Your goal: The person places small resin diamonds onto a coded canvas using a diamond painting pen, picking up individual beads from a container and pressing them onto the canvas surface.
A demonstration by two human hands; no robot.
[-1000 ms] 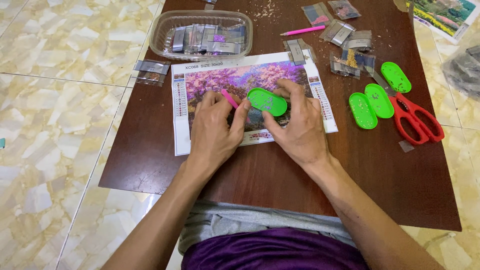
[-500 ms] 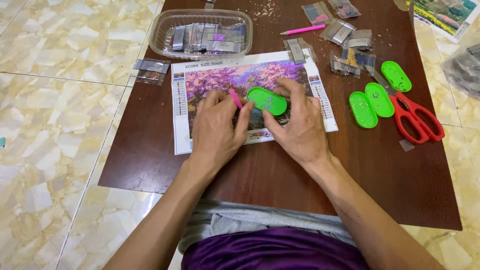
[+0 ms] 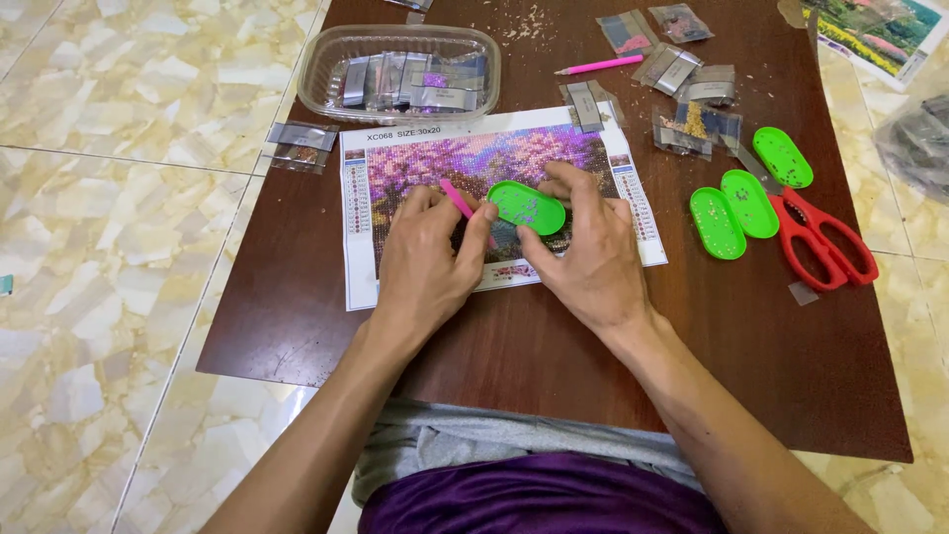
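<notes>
On the canvas (image 3: 474, 158), dead centre of the brown surface (image 3: 554, 346), both your hands are parked close together. Your left hand (image 3: 427, 259) is pinching a pink pen (image 3: 461, 203) between thumb and fingers, tip angled down toward the picture. Your right hand (image 3: 585, 255) is closed round a green tray (image 3: 526, 207), fingertips gripping its edges, and the tray sits just above the canvas's lower middle, right beside the pen.

Right of the canvas you've got three more green trays (image 3: 749, 203) bunched up, two touching each other and the third a bit further back, with red scissors (image 3: 825, 242) just beyond them. Behind the canvas sits a clear tub (image 3: 326, 59) full of little bead bags, and a second pink pen (image 3: 599, 66) lies behind the canvas's far right corner. Loose bags (image 3: 682, 84) are scattered near that pen, and a couple more bags (image 3: 301, 143) hang off the surface edge left of the canvas.
</notes>
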